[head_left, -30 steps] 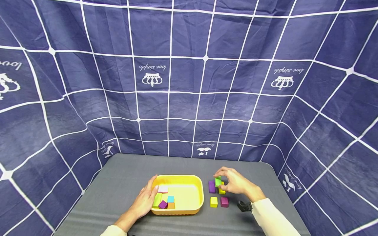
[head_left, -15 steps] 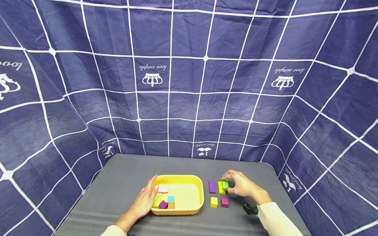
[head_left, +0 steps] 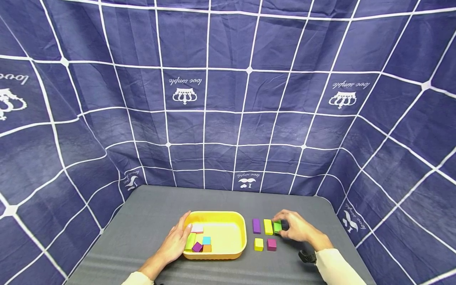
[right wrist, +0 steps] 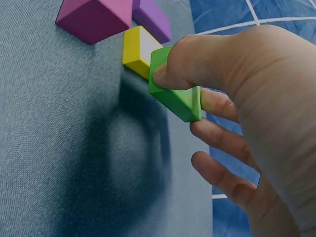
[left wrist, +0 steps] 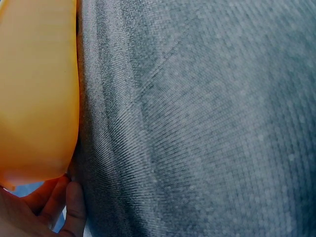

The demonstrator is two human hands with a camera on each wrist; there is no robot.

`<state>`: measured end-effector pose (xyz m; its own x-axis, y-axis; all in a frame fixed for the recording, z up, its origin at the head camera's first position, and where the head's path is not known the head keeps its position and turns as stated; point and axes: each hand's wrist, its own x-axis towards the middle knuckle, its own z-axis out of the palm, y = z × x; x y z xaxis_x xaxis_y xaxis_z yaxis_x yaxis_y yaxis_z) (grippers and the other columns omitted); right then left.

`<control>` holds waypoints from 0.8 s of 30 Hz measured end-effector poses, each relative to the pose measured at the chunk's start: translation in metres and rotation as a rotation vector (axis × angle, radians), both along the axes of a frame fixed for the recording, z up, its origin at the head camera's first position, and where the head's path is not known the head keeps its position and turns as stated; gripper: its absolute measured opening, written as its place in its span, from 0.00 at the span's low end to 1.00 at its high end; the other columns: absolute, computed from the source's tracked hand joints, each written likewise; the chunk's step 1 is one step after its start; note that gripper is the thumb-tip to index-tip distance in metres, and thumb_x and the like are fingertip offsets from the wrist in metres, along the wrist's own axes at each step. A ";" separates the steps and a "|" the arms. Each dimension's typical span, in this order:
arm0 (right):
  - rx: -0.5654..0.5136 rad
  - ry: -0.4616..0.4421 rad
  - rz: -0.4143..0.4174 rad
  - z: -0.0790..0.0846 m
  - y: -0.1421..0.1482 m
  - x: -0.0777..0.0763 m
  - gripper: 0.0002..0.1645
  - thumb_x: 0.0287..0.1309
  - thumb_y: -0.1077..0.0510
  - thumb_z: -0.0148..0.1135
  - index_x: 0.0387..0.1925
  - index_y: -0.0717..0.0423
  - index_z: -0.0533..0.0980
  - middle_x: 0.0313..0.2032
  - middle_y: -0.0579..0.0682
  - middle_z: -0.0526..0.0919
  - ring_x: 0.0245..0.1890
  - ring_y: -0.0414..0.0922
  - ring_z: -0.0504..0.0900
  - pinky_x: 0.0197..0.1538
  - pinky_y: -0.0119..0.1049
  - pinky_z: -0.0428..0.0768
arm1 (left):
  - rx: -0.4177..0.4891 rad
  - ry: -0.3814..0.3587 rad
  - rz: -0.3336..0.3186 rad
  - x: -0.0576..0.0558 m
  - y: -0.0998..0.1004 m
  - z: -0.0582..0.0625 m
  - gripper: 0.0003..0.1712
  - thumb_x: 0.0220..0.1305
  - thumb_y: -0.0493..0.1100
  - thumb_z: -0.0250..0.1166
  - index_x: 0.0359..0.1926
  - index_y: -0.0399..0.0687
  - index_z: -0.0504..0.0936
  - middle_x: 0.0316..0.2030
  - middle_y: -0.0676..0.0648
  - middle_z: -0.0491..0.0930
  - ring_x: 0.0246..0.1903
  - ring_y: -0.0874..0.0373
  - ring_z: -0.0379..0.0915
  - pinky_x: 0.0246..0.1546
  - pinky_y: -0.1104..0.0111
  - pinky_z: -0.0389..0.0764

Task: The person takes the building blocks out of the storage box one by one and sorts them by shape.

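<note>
My right hand [head_left: 293, 226] pinches a green arch-shaped block [head_left: 277, 227] between thumb and fingers at the right end of a row of blocks. In the right wrist view the green block [right wrist: 170, 101] hangs beside a yellow block [right wrist: 134, 53], its hollow side partly showing. That yellow oblong block [head_left: 268, 227] and a purple oblong block [head_left: 256, 226] lie to its left. My left hand [head_left: 173, 241] grips the left end of a yellow tray [head_left: 228, 255], its thumb over the rim. Fingers [left wrist: 75, 207] press at the tray's outer end in the left wrist view.
Nearer me lie a small yellow block [head_left: 258, 244] and a magenta cube [head_left: 271, 244]. Inside the tray, at its left, are a pink block [head_left: 197, 228], a lime block [head_left: 190, 241], a purple cube [head_left: 197, 247], a blue block [head_left: 206, 240] and an orange block [head_left: 207, 248].
My right hand has carried the green block rightward, from above the purple and yellow oblong blocks, then down to the yellow one's right side. The left hand and tray have stayed put.
</note>
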<state>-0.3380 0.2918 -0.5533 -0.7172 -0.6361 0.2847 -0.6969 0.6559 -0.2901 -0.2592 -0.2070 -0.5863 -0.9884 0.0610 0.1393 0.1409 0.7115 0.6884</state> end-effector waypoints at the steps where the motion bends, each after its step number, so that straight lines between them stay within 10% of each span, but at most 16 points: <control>1: -0.004 0.004 0.004 -0.001 0.001 0.000 0.25 0.54 0.63 0.84 0.55 0.59 0.93 0.53 0.51 0.94 0.55 0.54 0.94 0.61 0.52 0.93 | 0.004 -0.001 -0.002 0.000 0.000 0.000 0.34 0.97 0.52 0.51 0.92 0.48 0.61 0.86 0.32 0.73 0.81 0.27 0.73 0.82 0.28 0.69; 24: -0.027 -0.033 -0.020 -0.018 0.014 0.000 0.27 0.51 0.64 0.84 0.56 0.56 0.93 0.54 0.49 0.94 0.57 0.54 0.94 0.63 0.53 0.91 | -0.007 0.000 0.011 -0.001 0.001 -0.001 0.33 0.97 0.53 0.51 0.92 0.49 0.61 0.85 0.33 0.74 0.80 0.25 0.74 0.81 0.27 0.71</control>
